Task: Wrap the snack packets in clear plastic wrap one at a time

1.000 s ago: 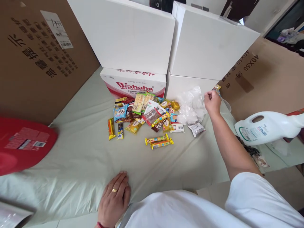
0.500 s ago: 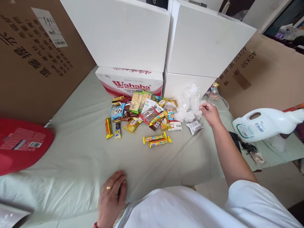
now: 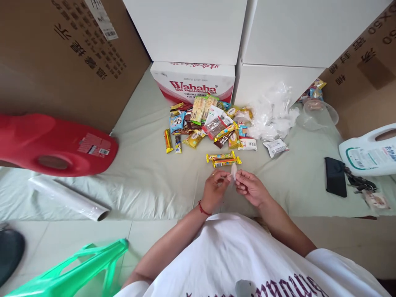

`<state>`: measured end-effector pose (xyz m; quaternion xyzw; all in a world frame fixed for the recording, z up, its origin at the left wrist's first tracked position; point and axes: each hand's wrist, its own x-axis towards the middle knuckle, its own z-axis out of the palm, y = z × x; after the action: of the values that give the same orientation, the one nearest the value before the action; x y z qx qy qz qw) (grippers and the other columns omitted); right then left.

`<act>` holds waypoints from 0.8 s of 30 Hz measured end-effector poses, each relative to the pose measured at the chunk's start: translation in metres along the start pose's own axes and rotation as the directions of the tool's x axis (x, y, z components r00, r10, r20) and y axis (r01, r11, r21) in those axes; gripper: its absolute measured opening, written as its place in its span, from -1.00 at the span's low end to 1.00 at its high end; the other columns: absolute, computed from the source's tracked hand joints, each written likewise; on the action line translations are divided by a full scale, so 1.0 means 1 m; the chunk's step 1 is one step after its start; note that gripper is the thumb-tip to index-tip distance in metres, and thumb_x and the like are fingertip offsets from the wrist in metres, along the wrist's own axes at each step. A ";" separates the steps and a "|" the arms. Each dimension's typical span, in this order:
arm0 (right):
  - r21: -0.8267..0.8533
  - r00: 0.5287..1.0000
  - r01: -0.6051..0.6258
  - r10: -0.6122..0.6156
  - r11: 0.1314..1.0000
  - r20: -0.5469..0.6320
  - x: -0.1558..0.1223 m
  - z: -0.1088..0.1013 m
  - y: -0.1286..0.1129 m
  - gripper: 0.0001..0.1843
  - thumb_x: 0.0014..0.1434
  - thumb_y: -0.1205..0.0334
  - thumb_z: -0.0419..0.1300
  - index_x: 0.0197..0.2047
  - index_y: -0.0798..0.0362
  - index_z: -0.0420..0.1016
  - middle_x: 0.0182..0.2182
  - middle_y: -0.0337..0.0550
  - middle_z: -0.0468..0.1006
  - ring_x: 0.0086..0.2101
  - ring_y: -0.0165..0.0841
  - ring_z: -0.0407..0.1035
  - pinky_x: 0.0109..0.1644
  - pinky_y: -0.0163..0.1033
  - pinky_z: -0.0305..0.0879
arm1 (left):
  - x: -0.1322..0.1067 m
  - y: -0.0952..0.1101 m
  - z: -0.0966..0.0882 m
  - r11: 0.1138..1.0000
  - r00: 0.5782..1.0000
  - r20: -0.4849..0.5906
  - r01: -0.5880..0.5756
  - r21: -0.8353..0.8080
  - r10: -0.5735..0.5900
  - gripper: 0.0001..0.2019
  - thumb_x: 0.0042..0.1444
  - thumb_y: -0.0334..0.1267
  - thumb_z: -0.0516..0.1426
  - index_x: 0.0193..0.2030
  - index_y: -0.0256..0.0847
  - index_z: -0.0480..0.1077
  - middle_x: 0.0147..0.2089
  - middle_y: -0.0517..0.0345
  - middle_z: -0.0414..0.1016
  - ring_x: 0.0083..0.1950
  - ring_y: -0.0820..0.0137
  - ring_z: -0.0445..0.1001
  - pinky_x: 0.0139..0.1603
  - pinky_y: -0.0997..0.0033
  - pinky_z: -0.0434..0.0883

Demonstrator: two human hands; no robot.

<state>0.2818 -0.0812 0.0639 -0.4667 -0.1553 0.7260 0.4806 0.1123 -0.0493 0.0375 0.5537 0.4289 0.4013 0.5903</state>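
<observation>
So there's one small filmy white piece of plastic (image 3: 234,171), held up near the front edge of the cloth (image 3: 154,181), just on the near side of two yellow snack sticks (image 3: 220,157). Left hand (image 3: 215,189) and right hand (image 3: 253,189) are both pinching it, thumbs against fingers. Cloth stretches off either side. Further back there's a snack heap (image 3: 213,127), too jumbled to count, right up against some crumpled clear plastic (image 3: 272,115). One round clear tub (image 3: 326,119) to the right, can't tell what's inside. Two jugs total: red jug (image 3: 71,144) left, white jug (image 3: 368,152) right.
</observation>
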 end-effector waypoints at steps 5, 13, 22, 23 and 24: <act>0.016 1.000 -0.003 0.004 1.000 -0.020 -0.001 -0.029 -0.019 -0.56 -0.09 0.01 0.57 -0.40 0.03 0.43 -0.53 -0.36 0.27 -0.58 -0.58 0.01 -0.61 -0.46 -0.05 | 0.007 -0.012 -0.018 0.983 0.984 -0.141 0.083 -0.161 -0.106 -0.59 0.20 0.16 0.26 -0.21 -0.21 0.45 -0.35 0.25 0.38 -0.33 0.48 0.28 -0.27 0.46 0.28; -0.440 0.967 0.219 -0.253 0.871 -0.018 0.008 -0.022 0.013 -0.38 -0.01 -0.16 0.50 0.03 -0.07 0.50 -0.21 -0.21 0.54 -0.31 -0.36 0.41 -0.28 -0.27 0.40 | 0.003 -0.010 -0.014 0.988 0.954 -0.260 0.132 -0.080 -0.148 -0.56 0.20 0.21 0.23 -0.24 -0.18 0.41 -0.47 0.34 0.24 -0.45 0.49 0.16 -0.41 0.46 0.17; -0.796 0.696 0.598 -0.552 0.092 0.460 0.000 -0.014 0.010 -0.57 0.23 -0.12 0.35 0.04 -0.04 0.57 -0.02 0.02 0.57 0.01 -0.10 0.37 0.18 0.09 0.31 | 0.007 -0.018 -0.011 0.916 0.909 -0.263 0.229 -0.330 -0.322 -0.49 0.03 0.28 0.32 -0.30 -0.14 0.36 -0.48 0.37 0.26 -0.47 0.50 0.19 -0.42 0.47 0.21; -0.775 0.710 0.625 -0.482 0.096 0.513 0.001 -0.010 0.013 -0.64 0.26 -0.09 0.33 -0.01 -0.04 0.58 -0.09 0.00 0.60 -0.02 -0.10 0.38 0.16 0.09 0.31 | 0.006 -0.016 -0.007 0.909 0.914 -0.245 0.230 -0.348 -0.325 -0.48 0.02 0.30 0.31 -0.28 -0.14 0.36 -0.47 0.36 0.27 -0.47 0.49 0.21 -0.42 0.46 0.22; -0.766 0.737 0.625 -0.441 0.153 0.513 0.004 -0.007 0.017 -0.70 0.30 -0.07 0.28 -0.08 -0.03 0.59 -0.18 -0.04 0.60 -0.09 -0.14 0.39 0.11 0.06 0.32 | 0.005 -0.014 -0.005 0.905 0.917 -0.229 0.235 -0.355 -0.328 -0.46 0.02 0.33 0.30 -0.26 -0.13 0.38 -0.46 0.35 0.28 -0.47 0.49 0.22 -0.43 0.46 0.22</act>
<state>0.2775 -0.0882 0.0469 -0.4990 -0.7193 0.3327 0.3507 0.1090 -0.0443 0.0231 0.3188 0.5141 0.4502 0.6568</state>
